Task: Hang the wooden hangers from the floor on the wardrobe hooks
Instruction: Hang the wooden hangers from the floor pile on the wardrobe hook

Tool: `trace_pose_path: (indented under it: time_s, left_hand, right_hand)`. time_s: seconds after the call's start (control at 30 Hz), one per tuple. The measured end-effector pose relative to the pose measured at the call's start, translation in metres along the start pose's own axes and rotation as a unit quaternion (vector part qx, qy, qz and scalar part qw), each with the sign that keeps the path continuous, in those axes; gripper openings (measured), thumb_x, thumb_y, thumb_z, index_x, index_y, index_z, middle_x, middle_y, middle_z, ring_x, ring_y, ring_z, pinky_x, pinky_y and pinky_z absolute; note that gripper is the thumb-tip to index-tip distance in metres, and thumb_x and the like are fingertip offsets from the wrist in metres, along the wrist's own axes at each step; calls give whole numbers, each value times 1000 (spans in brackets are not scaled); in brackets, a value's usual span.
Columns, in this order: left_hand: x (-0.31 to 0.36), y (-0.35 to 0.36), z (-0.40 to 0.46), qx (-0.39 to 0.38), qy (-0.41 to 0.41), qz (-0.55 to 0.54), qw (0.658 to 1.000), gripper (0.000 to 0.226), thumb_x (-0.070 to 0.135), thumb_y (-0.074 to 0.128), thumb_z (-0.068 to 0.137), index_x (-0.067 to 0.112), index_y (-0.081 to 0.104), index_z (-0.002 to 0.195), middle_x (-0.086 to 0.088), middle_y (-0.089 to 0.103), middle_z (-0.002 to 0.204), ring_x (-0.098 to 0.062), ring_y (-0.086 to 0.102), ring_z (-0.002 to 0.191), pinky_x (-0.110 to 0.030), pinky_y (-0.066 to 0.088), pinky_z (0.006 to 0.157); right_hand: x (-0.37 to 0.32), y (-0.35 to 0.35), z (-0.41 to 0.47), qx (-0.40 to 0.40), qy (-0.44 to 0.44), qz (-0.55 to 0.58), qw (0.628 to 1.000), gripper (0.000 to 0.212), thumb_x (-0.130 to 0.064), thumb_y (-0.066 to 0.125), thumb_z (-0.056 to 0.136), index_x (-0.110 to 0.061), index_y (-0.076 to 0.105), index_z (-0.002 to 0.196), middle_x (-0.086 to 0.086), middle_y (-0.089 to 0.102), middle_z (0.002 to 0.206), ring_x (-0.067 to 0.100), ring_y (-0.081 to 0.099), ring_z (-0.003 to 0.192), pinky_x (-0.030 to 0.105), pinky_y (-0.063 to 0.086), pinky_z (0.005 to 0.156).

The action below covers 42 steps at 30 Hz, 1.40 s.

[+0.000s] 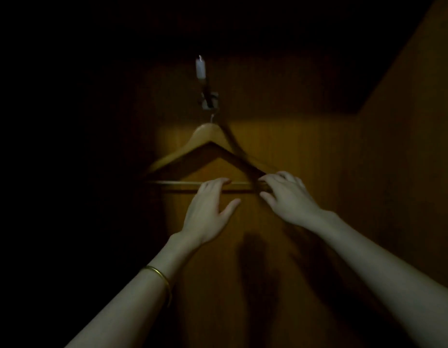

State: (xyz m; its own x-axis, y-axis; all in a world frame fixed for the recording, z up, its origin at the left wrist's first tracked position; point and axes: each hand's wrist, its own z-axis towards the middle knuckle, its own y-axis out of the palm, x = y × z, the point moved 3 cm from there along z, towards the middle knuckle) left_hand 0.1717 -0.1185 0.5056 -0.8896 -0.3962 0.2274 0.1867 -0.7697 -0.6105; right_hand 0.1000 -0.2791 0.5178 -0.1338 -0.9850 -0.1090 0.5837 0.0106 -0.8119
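Observation:
A wooden hanger (192,146) hangs by its metal hook from the wardrobe hook (209,99) on the dark wooden back panel. Its right arm looks blurred. My left hand (207,209) has its fingertips on the middle of the hanger's bottom bar, fingers spread. My right hand (288,197) has its fingers curled at the hanger's right end, where the bar meets the sloped arm. Whether it actually grips there is hard to tell in the dim light.
The wardrobe's wooden back panel (305,159) fills the view, with a side wall (406,121) on the right. A pale cylindrical piece (200,69) sticks out above the hook. The left side is in darkness. A gold bangle (160,277) is on my left wrist.

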Motion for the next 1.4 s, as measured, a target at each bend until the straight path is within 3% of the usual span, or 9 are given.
trace_pose_path:
  time_s: [0.17, 0.3, 0.47, 0.67, 0.83, 0.97, 1.23, 1.33, 1.4]
  left_hand:
    - [27, 50, -61, -64, -11, -95, 993, 45, 36, 53, 89, 18, 45, 129, 0, 53, 130, -11, 46, 121, -25, 38, 98]
    - [60, 98, -123, -142, -45, -220, 964, 41, 35, 53, 89, 17, 47, 125, -1, 59, 121, -13, 55, 111, -37, 47, 95]
    - [104, 156, -192, -254, -22, -247, 935, 34, 35, 50, 91, 18, 52, 120, -3, 58, 122, -15, 52, 114, -42, 46, 96]
    - [134, 206, -273, -331, 7, -271, 904, 29, 33, 50, 91, 18, 56, 115, -1, 58, 119, -14, 47, 113, -29, 40, 94]
    - [150, 255, -347, -398, 27, -283, 872, 28, 32, 51, 90, 19, 56, 114, 4, 56, 115, -10, 46, 111, -22, 36, 89]
    - [160, 311, -421, -449, 34, -338, 827, 26, 26, 53, 90, 14, 57, 113, -2, 56, 114, -18, 50, 110, -30, 44, 88]
    - [168, 456, -600, -483, 26, -349, 803, 20, 18, 54, 88, 11, 59, 107, -7, 59, 111, -23, 50, 110, -38, 44, 91]
    - [159, 506, -681, -492, 17, -357, 794, 21, 17, 54, 89, 10, 59, 108, -9, 59, 112, -23, 50, 110, -34, 45, 89]
    - [150, 538, -734, -506, 5, -360, 784, 21, 18, 53, 90, 9, 59, 108, -10, 59, 112, -22, 52, 108, -29, 44, 85]
  right_hand:
    - [20, 23, -97, -21, 76, 50, 996, 46, -38, 38, 96, -22, 35, 139, -3, 39, 145, 19, 23, 138, 44, 20, 114]
    - [39, 51, -183, -67, 167, 102, 978, 49, -39, 43, 94, -20, 36, 138, 1, 40, 145, 19, 26, 138, 44, 27, 113]
    - [58, 82, -290, -126, 291, 110, 942, 47, -37, 46, 94, -19, 39, 136, 3, 43, 142, 21, 29, 136, 41, 28, 111]
    - [71, 107, -396, -112, 397, 99, 906, 37, -22, 51, 93, -5, 50, 126, 15, 57, 123, 31, 53, 113, 40, 45, 95]
    - [78, 142, -490, -77, 508, 98, 852, 38, -23, 50, 94, -6, 50, 127, 13, 57, 123, 29, 52, 113, 29, 39, 85]
    - [87, 195, -575, -52, 580, 127, 803, 34, -22, 53, 92, -4, 54, 121, 15, 63, 113, 27, 60, 100, 35, 49, 83]
    - [104, 330, -738, -30, 656, 122, 745, 27, -20, 50, 94, -2, 59, 111, 6, 62, 99, 12, 52, 85, 3, 41, 63]
    - [116, 395, -803, -38, 663, 115, 739, 27, -18, 47, 95, -1, 58, 112, 14, 64, 106, 27, 59, 100, 28, 45, 88]
    - [122, 443, -848, -34, 680, 122, 722, 27, -20, 45, 96, -3, 57, 113, 15, 64, 108, 26, 61, 95, 22, 42, 74]
